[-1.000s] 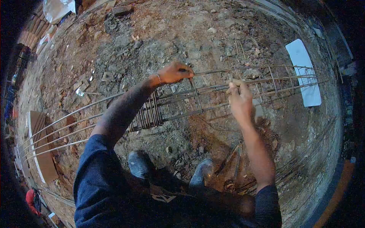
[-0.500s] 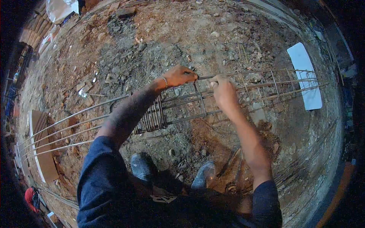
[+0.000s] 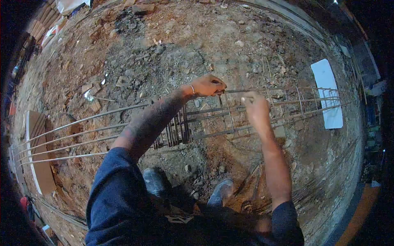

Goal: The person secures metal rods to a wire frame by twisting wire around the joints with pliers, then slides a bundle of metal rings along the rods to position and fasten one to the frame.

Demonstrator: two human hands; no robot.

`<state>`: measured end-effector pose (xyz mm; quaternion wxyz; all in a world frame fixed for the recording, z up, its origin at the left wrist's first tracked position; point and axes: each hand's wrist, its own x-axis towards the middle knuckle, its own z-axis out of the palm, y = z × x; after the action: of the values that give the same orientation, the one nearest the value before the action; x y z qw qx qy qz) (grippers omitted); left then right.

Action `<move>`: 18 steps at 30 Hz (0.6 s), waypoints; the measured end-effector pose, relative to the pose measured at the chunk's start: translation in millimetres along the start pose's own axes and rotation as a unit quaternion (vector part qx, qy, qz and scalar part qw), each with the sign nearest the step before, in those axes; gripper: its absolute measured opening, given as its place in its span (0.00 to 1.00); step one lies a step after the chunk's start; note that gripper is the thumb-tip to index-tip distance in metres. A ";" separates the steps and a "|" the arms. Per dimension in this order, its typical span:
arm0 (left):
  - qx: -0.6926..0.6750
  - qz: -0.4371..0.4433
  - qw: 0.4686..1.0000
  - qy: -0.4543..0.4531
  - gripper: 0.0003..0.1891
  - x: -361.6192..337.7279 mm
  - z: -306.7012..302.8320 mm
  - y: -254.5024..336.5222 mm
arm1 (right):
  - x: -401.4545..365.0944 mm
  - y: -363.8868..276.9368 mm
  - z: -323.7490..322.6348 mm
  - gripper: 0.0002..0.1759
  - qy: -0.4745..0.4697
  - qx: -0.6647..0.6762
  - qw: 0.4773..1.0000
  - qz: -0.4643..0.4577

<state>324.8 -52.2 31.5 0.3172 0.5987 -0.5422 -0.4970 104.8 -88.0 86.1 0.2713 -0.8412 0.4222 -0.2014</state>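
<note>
A long cage of steel rebar (image 3: 90, 119) runs across the view from left to right. My left hand (image 3: 208, 85), a bracelet at its wrist, is closed at the top bar, its fingertips pinching where a stirrup (image 3: 229, 115) meets that bar. To its right, my right hand (image 3: 258, 110) is curled, slightly blurred, just below the top bar. Whatever its fingers hold is hidden or too small to make out. Several stirrups (image 3: 180, 129) stand bunched together under my left forearm, and others are spaced along the bars toward the right.
A brown board with a white edge (image 3: 40, 153) lies beneath the left bar ends. A pale blue-white panel (image 3: 327, 94) lies under the right end. Rough soil with stones surrounds the cage. My two shoes (image 3: 221, 192) stand on the near side.
The view has shifted slightly, so the cage appears lower and farther right. My left hand keeps its grip at the stirrup corner. My right hand has dropped slightly from the top bar.
</note>
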 end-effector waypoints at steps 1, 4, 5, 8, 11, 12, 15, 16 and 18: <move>-0.004 0.002 1.000 0.003 0.19 2.8 -0.3 -3.8 | -2.4 2.0 -5.8 0.09 -0.006 -0.020 1.000 -0.013; 0.029 0.011 0.999 -0.007 0.19 11.6 2.7 -12.6 | -2.1 13.3 -1.6 0.09 -0.015 -0.054 0.998 -0.021; 0.074 0.031 0.997 -0.004 0.20 13.1 3.0 -14.9 | -1.3 12.2 0.3 0.10 -0.027 -0.049 0.998 -0.007; 0.147 0.065 0.987 0.006 0.21 16.7 4.5 -19.1 | 1.2 5.0 1.5 0.10 -0.004 -0.035 0.999 0.018; 0.141 0.130 0.980 0.052 0.21 5.2 4.2 3.9 | 3.6 4.4 -3.8 0.11 -0.095 0.184 0.965 0.162; 0.111 0.178 0.974 0.084 0.21 -5.4 2.4 23.6 | 4.2 2.6 -6.3 0.11 -0.094 0.185 0.965 0.163; 0.126 0.268 0.955 0.004 0.21 -20.2 -2.3 73.0 | -1.3 -12.0 -19.8 0.11 -0.138 0.199 0.962 0.127; 0.194 0.253 0.948 -0.020 0.18 -24.8 -2.6 86.5 | -3.8 -20.7 -26.2 0.11 -0.140 0.190 0.967 0.099; 0.226 0.238 0.944 -0.038 0.17 -29.5 1.2 98.0 | -7.8 -24.7 -32.5 0.11 -0.139 0.180 0.971 0.070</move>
<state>293.4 -44.2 128.6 0.2624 0.4886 -0.7786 -0.2936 96.8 -78.6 125.8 0.4876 -0.7669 0.3946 -0.1357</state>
